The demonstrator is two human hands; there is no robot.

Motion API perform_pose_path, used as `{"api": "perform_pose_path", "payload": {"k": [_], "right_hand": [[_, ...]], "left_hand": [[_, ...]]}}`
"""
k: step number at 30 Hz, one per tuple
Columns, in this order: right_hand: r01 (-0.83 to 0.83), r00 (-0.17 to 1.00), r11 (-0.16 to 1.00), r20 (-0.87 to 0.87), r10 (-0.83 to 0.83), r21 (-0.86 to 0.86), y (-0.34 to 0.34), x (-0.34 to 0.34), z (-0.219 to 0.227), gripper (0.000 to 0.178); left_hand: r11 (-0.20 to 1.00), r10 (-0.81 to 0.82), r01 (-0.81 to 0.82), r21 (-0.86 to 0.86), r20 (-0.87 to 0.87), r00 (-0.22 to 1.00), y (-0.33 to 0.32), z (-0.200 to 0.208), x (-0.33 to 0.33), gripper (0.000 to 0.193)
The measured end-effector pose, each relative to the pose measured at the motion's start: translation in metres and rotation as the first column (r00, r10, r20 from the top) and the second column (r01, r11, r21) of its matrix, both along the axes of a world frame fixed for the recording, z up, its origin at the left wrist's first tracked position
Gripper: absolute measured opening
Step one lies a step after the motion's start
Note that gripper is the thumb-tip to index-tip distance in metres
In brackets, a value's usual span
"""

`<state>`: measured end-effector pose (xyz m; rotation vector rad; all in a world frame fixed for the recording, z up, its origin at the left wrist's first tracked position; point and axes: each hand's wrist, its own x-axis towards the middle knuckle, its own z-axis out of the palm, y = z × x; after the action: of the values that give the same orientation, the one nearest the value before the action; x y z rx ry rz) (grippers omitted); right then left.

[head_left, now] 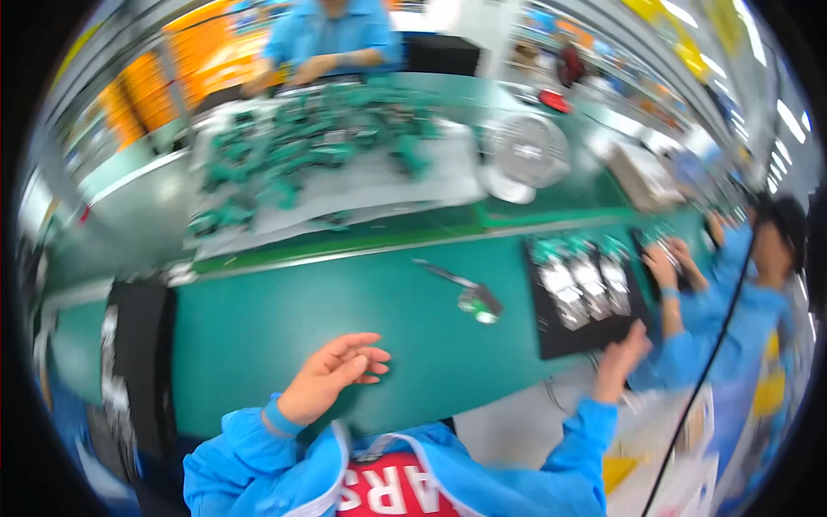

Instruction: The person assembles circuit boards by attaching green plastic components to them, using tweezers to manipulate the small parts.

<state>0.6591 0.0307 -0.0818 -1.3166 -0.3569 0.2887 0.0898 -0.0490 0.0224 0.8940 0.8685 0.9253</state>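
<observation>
My left hand (338,372) hovers over the green work surface (250,345), its fingers loosely curved and apart, holding nothing. At the near right corner of a black tray (560,345), my right hand (620,360) is smeared by motion; whether it grips the edge I cannot make out. Three silver packets (588,283) with green tops lie side by side on the tray. Between my hands, farther in, rests a small green and black part (482,303), with a thin dark tool (441,272) touching or just beside it.
Green parts (301,155) lie heaped on a white sheet (448,177) across the table, before a co-worker (336,43). A small fan (527,153) stands right of the heap. Another person's hands (668,263) work at my right. Black stacked trays (142,362) stand left.
</observation>
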Motion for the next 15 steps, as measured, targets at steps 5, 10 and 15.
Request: {"api": "perform_pose_path", "payload": {"k": [5,10,15], "right_hand": [[0.325,0.390,0.945,0.905,-0.173,0.041,-0.012,0.004,-0.009,0.068],[-0.585,0.375,0.758,0.732,0.568,-0.289,0.066,-0.171,0.069,0.055],[-0.884,-0.195,0.045,0.455,0.869,-0.466,0.059,-0.411,0.129,0.031]], "left_hand": [[0.945,0.312,-0.305,0.117,-0.047,0.949,-0.062,-0.018,-0.063,0.041],[0.686,0.715,-0.599,0.414,-0.227,0.661,-0.132,-0.013,-0.102,0.036],[0.335,0.889,-0.329,0.883,-0.412,-0.201,-0.180,-0.004,-0.147,0.037]]}}
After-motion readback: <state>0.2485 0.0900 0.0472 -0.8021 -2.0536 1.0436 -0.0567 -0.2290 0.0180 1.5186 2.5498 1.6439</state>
